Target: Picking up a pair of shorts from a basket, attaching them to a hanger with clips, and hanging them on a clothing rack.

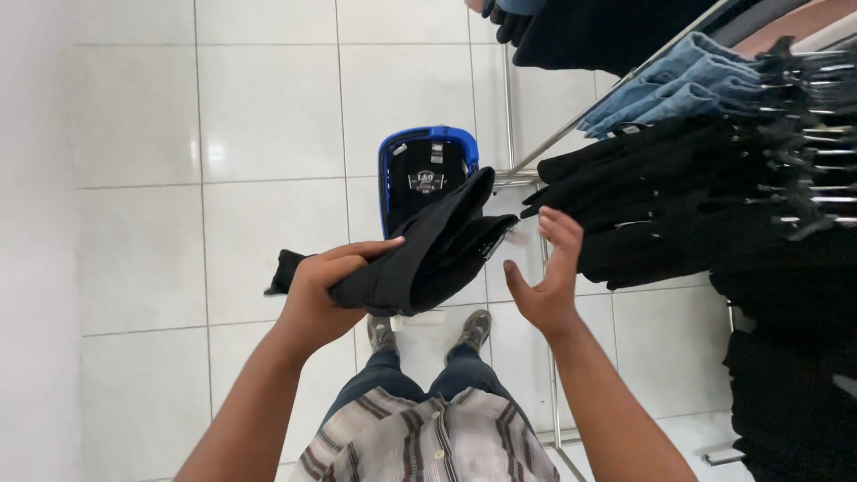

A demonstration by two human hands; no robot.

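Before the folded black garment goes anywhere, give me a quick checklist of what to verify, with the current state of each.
1. Left hand has a firm hold on the folded black garment: ok, fingers wrapped over it.
2. Right hand free: ok, open, beside the garment, not touching it.
3. Garment stays folded: not ok, one end hangs loose behind the left hand.
4. Blue basket on the floor within view: ok; contents cannot tell.
5. Free space among the black garments on the rack: cannot tell, tightly packed.
6. White tiled floor around the feet free of obstacles: ok.

Garment point(428, 259) black; basket point(427, 143) blue; floor point(268, 116) white tile; shirt point(428, 442) striped grey-brown; hung jeans point(678, 85) light blue.
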